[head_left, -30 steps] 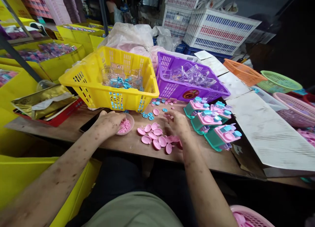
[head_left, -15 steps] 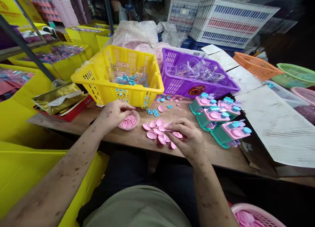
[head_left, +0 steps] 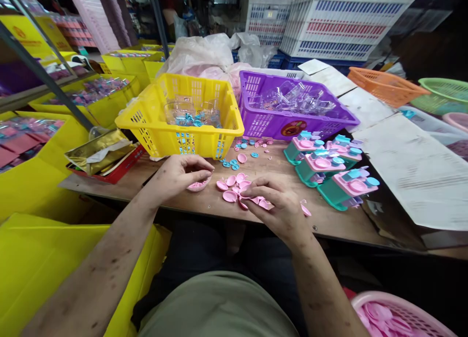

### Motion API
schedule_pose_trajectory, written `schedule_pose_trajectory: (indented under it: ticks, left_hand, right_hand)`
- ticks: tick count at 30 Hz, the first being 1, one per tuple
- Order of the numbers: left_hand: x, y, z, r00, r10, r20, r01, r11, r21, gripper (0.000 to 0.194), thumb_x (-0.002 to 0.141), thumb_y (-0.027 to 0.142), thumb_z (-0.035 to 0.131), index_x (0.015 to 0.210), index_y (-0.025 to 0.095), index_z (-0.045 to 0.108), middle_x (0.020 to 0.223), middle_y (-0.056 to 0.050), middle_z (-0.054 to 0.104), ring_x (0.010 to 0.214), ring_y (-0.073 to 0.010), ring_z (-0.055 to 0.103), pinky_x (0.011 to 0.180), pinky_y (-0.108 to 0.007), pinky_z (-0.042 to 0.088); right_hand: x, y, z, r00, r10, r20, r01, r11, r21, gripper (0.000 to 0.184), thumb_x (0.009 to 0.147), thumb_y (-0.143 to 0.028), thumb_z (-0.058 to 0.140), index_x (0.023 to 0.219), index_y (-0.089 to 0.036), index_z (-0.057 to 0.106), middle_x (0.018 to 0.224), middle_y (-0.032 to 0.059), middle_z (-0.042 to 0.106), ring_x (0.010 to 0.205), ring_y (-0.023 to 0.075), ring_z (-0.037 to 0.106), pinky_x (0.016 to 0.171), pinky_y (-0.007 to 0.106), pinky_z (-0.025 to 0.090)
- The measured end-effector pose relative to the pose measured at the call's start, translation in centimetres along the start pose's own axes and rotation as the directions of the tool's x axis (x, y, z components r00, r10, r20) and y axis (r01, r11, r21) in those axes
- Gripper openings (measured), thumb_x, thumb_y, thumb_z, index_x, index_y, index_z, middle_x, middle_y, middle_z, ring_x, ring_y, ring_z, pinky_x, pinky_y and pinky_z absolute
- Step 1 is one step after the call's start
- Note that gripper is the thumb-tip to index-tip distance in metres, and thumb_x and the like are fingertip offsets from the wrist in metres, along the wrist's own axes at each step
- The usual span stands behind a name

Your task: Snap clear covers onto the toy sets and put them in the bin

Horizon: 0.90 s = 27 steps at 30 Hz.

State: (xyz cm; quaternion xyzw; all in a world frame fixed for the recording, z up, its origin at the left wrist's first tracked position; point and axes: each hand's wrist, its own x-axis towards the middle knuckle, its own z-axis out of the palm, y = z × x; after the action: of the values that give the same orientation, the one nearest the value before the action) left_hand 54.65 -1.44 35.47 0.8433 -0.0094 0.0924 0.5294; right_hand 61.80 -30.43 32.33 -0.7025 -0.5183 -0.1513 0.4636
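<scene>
My left hand (head_left: 181, 177) is closed in a pinch over a small bowl of tiny pink pieces (head_left: 198, 186), covering much of it. Whatever lies between its thumb and forefinger is too small to make out. To its right, my right hand (head_left: 280, 205) pinches a pink oval toy dish (head_left: 243, 198), largely hidden by the fingertips. Under and beside that hand, several more pink oval dishes (head_left: 229, 196) lie loosely heaped on the wooden table (head_left: 204, 208). One pink dish (head_left: 305, 209) rests apart, right of my right hand.
A yellow basket (head_left: 179, 137) and a purple basket (head_left: 266, 124) with clear plastic parts stand behind. Blue round pieces (head_left: 230, 164) are scattered before them. Several green-and-pink toy units (head_left: 338, 190) stand right. A red tray (head_left: 120, 168) with gold packaging lies left.
My left hand has moved right across the bowl, its fingertips now past the bowl's right side. My right hand has dipped slightly toward the heap. The camera view has shifted a little.
</scene>
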Motion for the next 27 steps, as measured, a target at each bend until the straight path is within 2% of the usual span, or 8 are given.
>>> schedule_pose_trajectory:
  ticks: [3, 6, 8, 10, 13, 18, 23, 27]
  left_hand:
    - [-1.3, 2.6, 1.2, 0.995, 0.059, 0.078, -0.039, 0.971, -0.235, 0.017, 0.091, 0.036, 0.091, 0.1, 0.021, 0.093, 0.097, -0.007, 0.087, 0.081, -0.0188, 0.079, 0.075, -0.027, 0.064]
    - [-2.4, 4.5, 2.1, 0.989, 0.066, 0.131, -0.017, 0.938, -0.346, 0.018, 0.087, 0.028, 0.098, 0.104, 0.025, 0.094, 0.102, -0.006, 0.088, 0.09, -0.0193, 0.082, 0.079, -0.024, 0.066]
    - [-2.8, 5.0, 2.6, 0.991, 0.062, 0.122, -0.011, 0.925, -0.379, 0.021, 0.085, 0.027, 0.1, 0.106, 0.027, 0.095, 0.105, -0.006, 0.088, 0.091, -0.0197, 0.083, 0.08, -0.024, 0.067]
    - [-3.0, 5.1, 3.0, 0.994, 0.092, 0.057, -0.065, 0.928, -0.366, 0.015, 0.087, 0.027, 0.099, 0.101, 0.027, 0.095, 0.099, -0.005, 0.087, 0.09, -0.0195, 0.082, 0.082, -0.025, 0.068]
    - [-3.2, 5.1, 3.7, 0.986, 0.165, -0.03, -0.167, 0.947, -0.276, 0.006, 0.089, 0.026, 0.097, 0.093, 0.025, 0.094, 0.1, -0.006, 0.087, 0.1, -0.021, 0.081, 0.088, -0.025, 0.066]
    - [-3.8, 5.6, 4.1, 0.993, 0.084, 0.083, -0.07, 0.985, -0.157, 0.006, 0.095, 0.027, 0.088, 0.095, 0.023, 0.093, 0.091, -0.004, 0.087, 0.086, -0.0174, 0.078, 0.079, -0.022, 0.064]
    - [-4.0, 5.6, 4.2, 0.992, 0.033, 0.122, -0.01, 0.983, -0.184, 0.011, 0.096, 0.031, 0.086, 0.097, 0.021, 0.092, 0.093, -0.004, 0.087, 0.085, -0.0168, 0.08, 0.079, -0.02, 0.065]
    - [-3.9, 5.5, 4.3, 0.987, 0.038, 0.158, -0.007, 0.981, -0.192, 0.009, 0.096, 0.028, 0.085, 0.096, 0.021, 0.091, 0.094, -0.003, 0.087, 0.086, -0.0175, 0.081, 0.078, -0.02, 0.066]
  right_hand:
    - [0.3, -0.9, -0.1, 0.999, -0.036, -0.01, 0.036, 0.999, 0.02, 0.018, 0.102, -0.013, 0.083, 0.114, -0.026, 0.081, 0.108, 0.0043, 0.081, 0.098, 0.0185, 0.08, 0.088, 0.029, 0.069]
    - [0.4, -1.7, -0.3, 0.998, -0.056, -0.023, 0.057, 0.998, 0.041, 0.016, 0.102, -0.014, 0.084, 0.113, -0.025, 0.081, 0.106, 0.004, 0.08, 0.097, 0.0172, 0.08, 0.087, 0.027, 0.068]
    - [0.3, -2.1, -0.5, 0.998, -0.062, -0.02, 0.063, 0.996, 0.07, 0.016, 0.102, -0.013, 0.083, 0.113, -0.024, 0.081, 0.105, 0.0041, 0.079, 0.096, 0.0161, 0.079, 0.087, 0.025, 0.067]
    - [0.1, -2.3, -0.7, 0.998, -0.067, -0.01, 0.068, 0.993, 0.097, 0.016, 0.103, -0.012, 0.083, 0.114, -0.023, 0.081, 0.107, 0.0046, 0.078, 0.098, 0.0158, 0.08, 0.09, 0.025, 0.067]
    - [-0.2, -2.4, -1.0, 0.996, -0.088, 0.001, 0.088, 0.99, 0.107, 0.016, 0.104, -0.014, 0.082, 0.116, -0.024, 0.081, 0.109, 0.0045, 0.078, 0.1, 0.0159, 0.079, 0.092, 0.026, 0.068]
    - [-0.5, -2.3, -1.3, 0.994, -0.105, 0.007, 0.103, 0.99, 0.094, 0.016, 0.105, -0.015, 0.081, 0.118, -0.024, 0.079, 0.109, 0.0041, 0.076, 0.099, 0.015, 0.078, 0.088, 0.026, 0.068]
    - [-0.7, -2.2, -1.2, 0.992, -0.121, 0.037, 0.115, 0.986, 0.122, 0.014, 0.107, -0.014, 0.079, 0.118, -0.023, 0.079, 0.111, 0.0051, 0.077, 0.101, 0.0159, 0.078, 0.09, 0.028, 0.068]
    - [-0.9, -2.3, -1.1, 0.993, -0.109, 0.042, 0.103, 0.988, 0.119, 0.013, 0.106, -0.014, 0.08, 0.117, -0.022, 0.08, 0.113, 0.0058, 0.077, 0.105, 0.0162, 0.078, 0.093, 0.028, 0.067]
